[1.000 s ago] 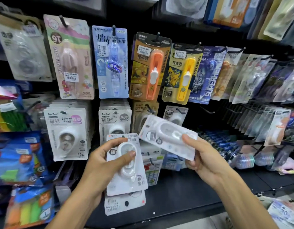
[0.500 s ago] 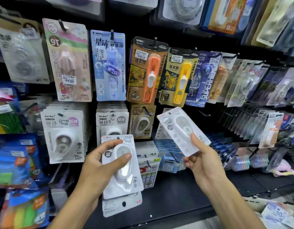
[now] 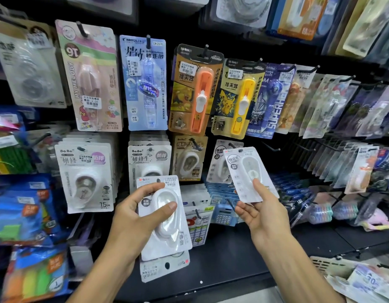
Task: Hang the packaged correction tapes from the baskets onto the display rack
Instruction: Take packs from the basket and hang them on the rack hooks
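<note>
Since a second ago right hand (image 3: 260, 212) turned its correction tape pack (image 3: 249, 174) upright, near the matching hung pack (image 3: 219, 162). Thumb pinches the low edge. Left hand (image 3: 132, 212) grips spare packs (image 3: 165, 217). Light, stiff card, slippery blister; hold low, hang-hole free.

The left hand (image 3: 132, 217) holds a stack of white correction tape packs (image 3: 165, 217); the right hand (image 3: 258, 212) pinches one pack (image 3: 247, 171) upright before the display rack (image 3: 276, 154).
</note>
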Available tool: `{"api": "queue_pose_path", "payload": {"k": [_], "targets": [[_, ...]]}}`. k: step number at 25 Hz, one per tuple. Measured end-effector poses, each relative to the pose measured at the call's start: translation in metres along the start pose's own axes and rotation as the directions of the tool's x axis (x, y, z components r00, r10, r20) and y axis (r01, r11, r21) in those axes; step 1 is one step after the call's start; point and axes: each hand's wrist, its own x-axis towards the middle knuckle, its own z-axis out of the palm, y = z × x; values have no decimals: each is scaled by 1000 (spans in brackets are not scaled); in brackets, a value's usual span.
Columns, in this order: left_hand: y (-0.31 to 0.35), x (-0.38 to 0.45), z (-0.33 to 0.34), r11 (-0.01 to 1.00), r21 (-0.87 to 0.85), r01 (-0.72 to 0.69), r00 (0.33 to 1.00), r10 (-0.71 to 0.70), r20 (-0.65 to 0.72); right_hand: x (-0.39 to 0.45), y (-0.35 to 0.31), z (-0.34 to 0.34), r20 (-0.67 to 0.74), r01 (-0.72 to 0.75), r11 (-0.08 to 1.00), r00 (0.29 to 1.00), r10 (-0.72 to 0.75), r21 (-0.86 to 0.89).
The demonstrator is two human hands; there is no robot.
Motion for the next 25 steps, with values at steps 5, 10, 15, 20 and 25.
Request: {"api": "queue_pose_path", "payload": {"k": [5, 10, 15, 20, 25], "targets": [[6, -5, 4, 997, 28, -65, 998, 65, -3, -3, 13, 4, 95, -135, 952, 981, 167, -275], [2, -4, 5, 1000, -14, -17, 1000, 16, -24, -36, 48, 24, 596, 193, 797, 765, 242, -572], [0, 3, -8, 983, -182, 13, 1000, -8, 25, -15, 16, 21, 358, 218, 932, 928, -105, -290], [-1, 9, -12, 979, -205, -11, 997, -6, -83, 13, -15, -6, 113, 279, 886, 960, -256, -369], [0, 7, -7, 967, -253, -14, 995, -12, -103, 22, -11, -15, -41, 279, 862, 945, -326, -423]]}}
